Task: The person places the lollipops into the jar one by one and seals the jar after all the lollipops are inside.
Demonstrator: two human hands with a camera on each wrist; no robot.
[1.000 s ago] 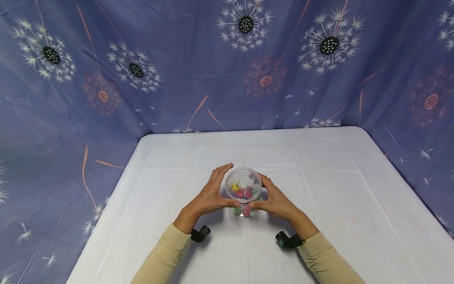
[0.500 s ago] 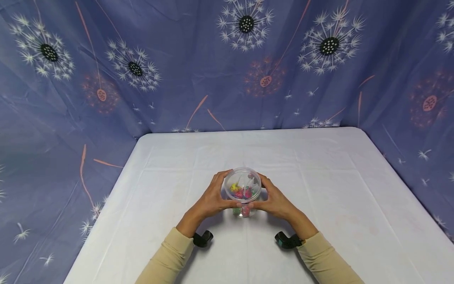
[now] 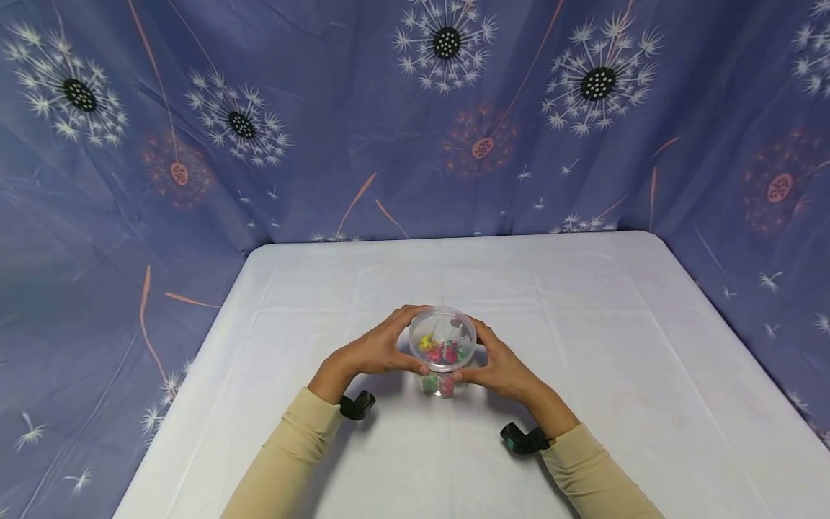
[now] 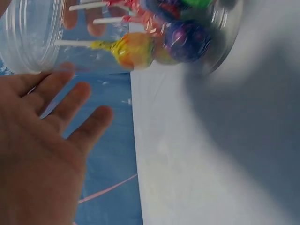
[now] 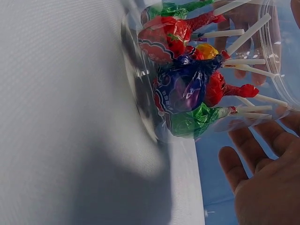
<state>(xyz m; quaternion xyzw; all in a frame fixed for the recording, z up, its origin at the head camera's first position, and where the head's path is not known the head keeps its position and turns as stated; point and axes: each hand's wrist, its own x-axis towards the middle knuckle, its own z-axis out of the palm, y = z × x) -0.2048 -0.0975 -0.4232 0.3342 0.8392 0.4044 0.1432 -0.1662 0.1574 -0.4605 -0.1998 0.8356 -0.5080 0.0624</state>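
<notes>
A clear round plastic jar (image 3: 444, 366) stands upright in the middle of the white-covered table, its base close to the cloth. Inside are several wrapped lollipops, among them a yellow lollipop (image 4: 133, 50) and a dark blue lollipop (image 5: 183, 86) in the wrist views. My left hand (image 3: 382, 347) holds the jar near its rim from the left, thumb at the near side and fingers at the far side. From the right, my right hand (image 3: 504, 366) grips it in the same way. Whether a lid covers the top I cannot tell.
The white tablecloth (image 3: 570, 303) spreads around the jar. A blue dandelion-print curtain (image 3: 363, 130) hangs behind the table and along both sides. Each wrist wears a black camera, such as the left wrist camera (image 3: 358, 405).
My left fingers came down against the jar's rim, and then the left wrist and forearm shifted left and up. My right hand stays nearly still, and the head view turns slightly right.
</notes>
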